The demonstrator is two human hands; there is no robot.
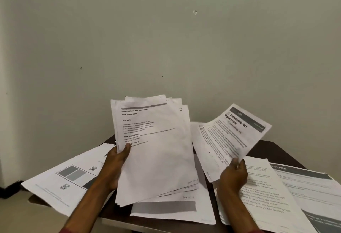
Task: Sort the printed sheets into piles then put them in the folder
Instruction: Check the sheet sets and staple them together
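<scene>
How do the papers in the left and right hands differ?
The stack in the left hand is many fanned sheets; the Dehumidifier page in the right hand is far thinner. The stack stands nearly upright; the page tilts right. The stack's front is sparsely printed; the page is dense with text. Both are white printed paper, held up.

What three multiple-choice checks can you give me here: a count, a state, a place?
1. QR codes on the leftmost sheet on the table: A none, B two, C five.
2. The stack in the left hand is: A lying flat, B in a folder, C held up off the table.
3. The Dehumidifier sheet is: A in the left hand, B in the right hand, C on the table.
Key: B, two codes show on it; C, the hand grips its edge in the air; B, that hand pinches its lower corner.
</scene>
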